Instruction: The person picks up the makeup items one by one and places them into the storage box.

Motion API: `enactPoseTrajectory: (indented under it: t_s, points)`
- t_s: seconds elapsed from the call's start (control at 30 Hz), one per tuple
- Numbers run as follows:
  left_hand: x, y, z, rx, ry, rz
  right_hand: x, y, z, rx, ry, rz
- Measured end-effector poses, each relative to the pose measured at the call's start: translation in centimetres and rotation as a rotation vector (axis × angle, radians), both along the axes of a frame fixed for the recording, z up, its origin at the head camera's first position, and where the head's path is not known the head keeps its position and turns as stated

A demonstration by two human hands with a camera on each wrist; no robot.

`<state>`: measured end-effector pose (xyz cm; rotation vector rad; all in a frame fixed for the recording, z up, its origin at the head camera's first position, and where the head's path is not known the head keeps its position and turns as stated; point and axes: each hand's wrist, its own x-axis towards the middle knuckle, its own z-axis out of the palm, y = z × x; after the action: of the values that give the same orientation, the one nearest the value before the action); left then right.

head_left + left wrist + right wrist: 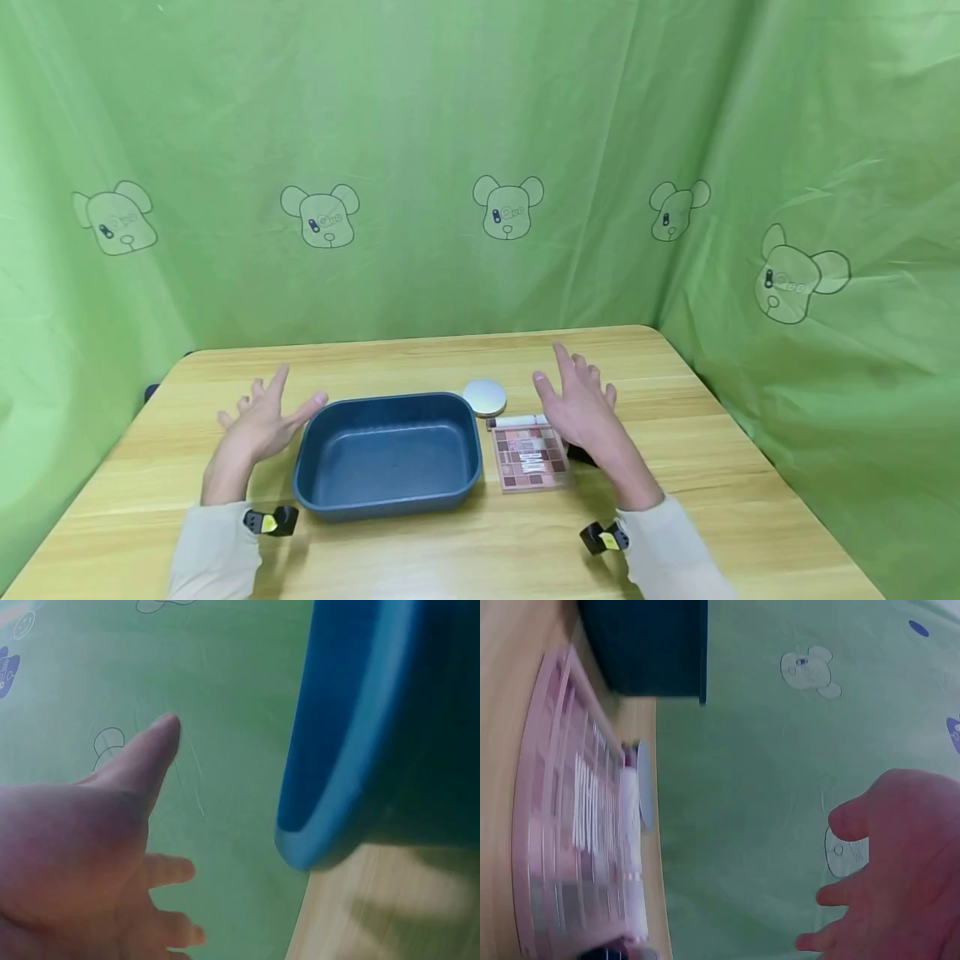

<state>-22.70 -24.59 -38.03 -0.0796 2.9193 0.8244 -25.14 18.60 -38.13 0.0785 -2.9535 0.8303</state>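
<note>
My left hand (258,425) hovers by the left side of a dark blue rectangular basin (390,462), fingers spread and holding nothing. In the left wrist view the thumb points up, apart from the basin's rim (352,772). Over the right part of the makeup items my right hand (585,408) hangs in the air with spread fingers, nothing in it. Below it lie a pink eyeshadow palette (531,458) with a clear lid and a white tube (519,422) with a dark end. A round silver-white compact (485,397) sits beside the basin's back right corner.
A black item (581,454) lies right of the palette, partly hidden under my right hand. The wooden table (420,558) has rounded back corners. Green curtain (420,283) with bear-head drawings stands behind and along both sides.
</note>
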Motion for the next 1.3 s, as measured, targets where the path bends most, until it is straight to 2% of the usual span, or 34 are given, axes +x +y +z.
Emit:
enactPoseTrajectory:
  t_s: [0.23,0.33,0.47,0.63,1.1,1.3]
  points:
    - [0.0,0.3,-0.2,0.052,-0.024,-0.088,0.4,-1.5,-0.3,-0.085,-0.067,0.087]
    - [0.0,0.4,-0.3,0.044,-0.018,-0.113,0.6,-2.1,-0.7,-0.143,-0.084,0.114]
    - [0.0,0.4,-0.4,0.014,-0.015,-0.142,0.7,-2.8,-1.1,-0.194,-0.112,0.130]
    - [0.0,0.5,-0.4,0.025,-0.035,-0.156,1.0,-3.8,-1.3,-0.239,-0.139,0.158]
    - [-0.1,0.1,-0.9,0.082,-0.062,-0.213,1.4,-5.4,-2.8,-0.236,-0.143,0.248]
    - [0.1,-0.1,-0.6,0.111,-0.090,-0.238,1.7,-5.8,-3.1,-0.288,-0.155,0.289]
